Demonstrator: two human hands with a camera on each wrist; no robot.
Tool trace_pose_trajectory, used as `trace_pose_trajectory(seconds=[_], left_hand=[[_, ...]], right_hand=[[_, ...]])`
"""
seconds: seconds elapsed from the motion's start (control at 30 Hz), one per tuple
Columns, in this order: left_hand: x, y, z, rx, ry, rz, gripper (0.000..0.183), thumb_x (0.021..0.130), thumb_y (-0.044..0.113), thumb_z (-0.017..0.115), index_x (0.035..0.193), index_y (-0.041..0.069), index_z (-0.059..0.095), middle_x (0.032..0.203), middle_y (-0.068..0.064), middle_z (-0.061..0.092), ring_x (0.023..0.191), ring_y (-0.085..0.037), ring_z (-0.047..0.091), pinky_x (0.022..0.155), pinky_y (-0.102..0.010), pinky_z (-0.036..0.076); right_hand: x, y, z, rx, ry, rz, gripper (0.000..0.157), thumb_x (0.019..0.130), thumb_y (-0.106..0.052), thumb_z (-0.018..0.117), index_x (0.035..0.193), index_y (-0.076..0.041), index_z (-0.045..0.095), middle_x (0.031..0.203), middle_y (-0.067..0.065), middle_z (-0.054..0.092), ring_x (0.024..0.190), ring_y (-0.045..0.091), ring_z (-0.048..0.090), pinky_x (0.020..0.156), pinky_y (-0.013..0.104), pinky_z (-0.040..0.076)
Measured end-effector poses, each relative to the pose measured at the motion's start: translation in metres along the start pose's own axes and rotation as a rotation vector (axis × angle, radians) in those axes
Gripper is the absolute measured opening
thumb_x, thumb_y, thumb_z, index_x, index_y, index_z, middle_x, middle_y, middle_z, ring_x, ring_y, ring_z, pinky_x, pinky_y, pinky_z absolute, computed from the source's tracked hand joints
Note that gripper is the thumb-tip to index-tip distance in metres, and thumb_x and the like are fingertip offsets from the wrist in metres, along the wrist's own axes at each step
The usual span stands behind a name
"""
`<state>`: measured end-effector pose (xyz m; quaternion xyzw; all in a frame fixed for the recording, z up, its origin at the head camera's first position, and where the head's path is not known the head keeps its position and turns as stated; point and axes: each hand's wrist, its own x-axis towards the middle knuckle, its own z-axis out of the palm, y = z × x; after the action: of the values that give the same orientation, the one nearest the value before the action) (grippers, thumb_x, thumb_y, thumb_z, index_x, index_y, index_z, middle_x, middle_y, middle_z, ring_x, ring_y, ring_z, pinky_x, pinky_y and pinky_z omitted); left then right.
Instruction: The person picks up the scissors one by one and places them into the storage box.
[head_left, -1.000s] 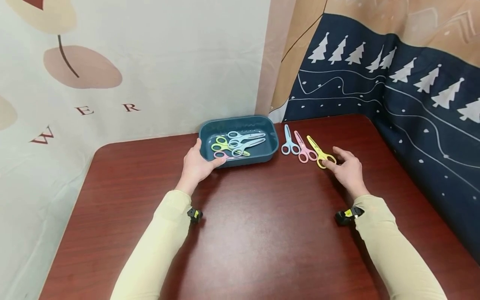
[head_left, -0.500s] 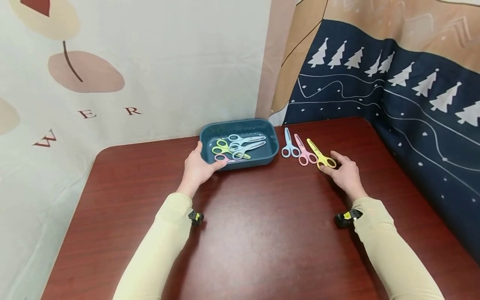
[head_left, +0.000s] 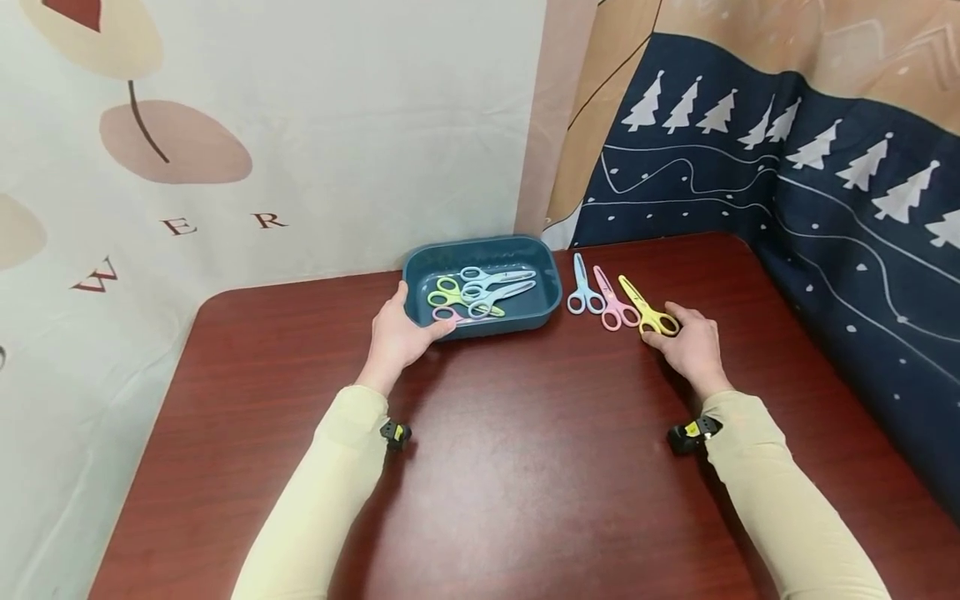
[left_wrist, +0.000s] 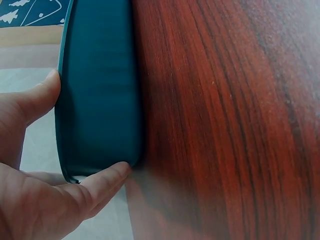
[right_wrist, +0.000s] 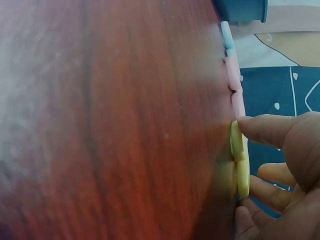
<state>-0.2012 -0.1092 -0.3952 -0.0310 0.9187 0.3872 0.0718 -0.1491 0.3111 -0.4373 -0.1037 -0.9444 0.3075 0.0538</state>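
Four pairs of scissors overlap inside the dark teal, round-cornered rectangular tray (head_left: 517,323). The yellow-green pair with ring handles (head_left: 457,295) passes under two pale-blue ring-handled pairs (head_left: 510,292); the pink ring-handled pair (head_left: 459,320) shows its loops by the near wall, blade mostly covered. Left wrist view: the tray's outer wall, cut off by the frame, contents out of sight. Right wrist view: loose scissors edge-on, blades hard to make out.

Left hand (head_left: 397,335) at the tray's near left corner, thumb at the near rim, fingers round the left end: it grips the tray. Right hand (head_left: 692,340) well right of the tray, low, thumb and fingertips lightly closed on either side of the handles of the yellow scissors with ring handles (head_left: 642,305); some fingers hidden in head view. Both forearms, in pale sleeves (head_left: 315,492), reach forward, cut off below.

Between tray and right hand, a slanted row: light-blue ring-handled scissors (head_left: 581,279) just beside the tray, then pink ring-handled scissors (head_left: 611,298), then the yellow. Behind the tray, the table's far edge meets white printed cloth (head_left: 360,125). Open room: reddish-brown wood-grain tabletop (head_left: 517,458) in front of the tray, between the forearms.
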Motion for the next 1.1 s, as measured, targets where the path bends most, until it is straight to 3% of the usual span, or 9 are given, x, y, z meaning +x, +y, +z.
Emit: trace_pose_trajectory(seconds=[0.3,0.57,0.9,1.0,1.1], left_hand=[[-0.001,0.001,0.003,-0.004,-0.004,-0.007,0.111,0.087,0.043,0.082,0.166,0.005,0.014,0.167,-0.021,0.028,0.151,-0.042,0.03,0.12,-0.053,0.034],[-0.002,0.002,0.0,-0.01,0.0,-0.009,0.11,0.087,0.043,0.082,0.166,0.006,0.014,0.167,-0.021,0.028,0.151,-0.042,0.03,0.12,-0.053,0.033],[-0.002,0.0,-0.002,-0.02,0.002,-0.008,0.11,0.088,0.043,0.081,0.166,0.005,0.014,0.167,-0.021,0.029,0.151,-0.042,0.03,0.12,-0.053,0.033],[-0.002,0.0,-0.001,-0.023,0.001,-0.009,0.11,0.087,0.043,0.081,0.166,0.006,0.014,0.167,-0.02,0.028,0.151,-0.041,0.03,0.12,-0.052,0.033],[-0.001,-0.001,-0.001,-0.026,0.0,-0.011,0.11,0.087,0.043,0.081,0.166,0.007,0.014,0.168,-0.02,0.027,0.152,-0.041,0.029,0.121,-0.052,0.033]], right_hand=[[-0.002,0.0,-0.003,0.002,-0.004,0.009,0.071,0.088,-0.012,0.079,0.147,0.01,0.047,0.139,0.038,0.049,0.124,0.054,0.042,0.105,0.061,0.034],[-0.003,-0.001,-0.002,0.063,0.081,-0.005,0.069,0.084,0.0,0.079,0.147,0.008,0.05,0.131,0.035,0.049,0.12,0.05,0.048,0.105,0.058,0.039],[-0.004,0.0,-0.009,0.057,0.09,-0.008,0.062,0.084,0.005,0.072,0.142,0.011,0.052,0.126,0.036,0.06,0.118,0.051,0.049,0.106,0.061,0.032],[-0.005,0.0,-0.012,0.059,0.072,0.016,0.061,0.085,0.004,0.071,0.143,0.011,0.051,0.127,0.036,0.06,0.117,0.05,0.051,0.104,0.059,0.034],[-0.004,0.0,-0.015,0.068,0.058,0.032,0.061,0.087,0.004,0.07,0.144,0.011,0.05,0.129,0.036,0.06,0.112,0.048,0.058,0.097,0.046,0.049]])
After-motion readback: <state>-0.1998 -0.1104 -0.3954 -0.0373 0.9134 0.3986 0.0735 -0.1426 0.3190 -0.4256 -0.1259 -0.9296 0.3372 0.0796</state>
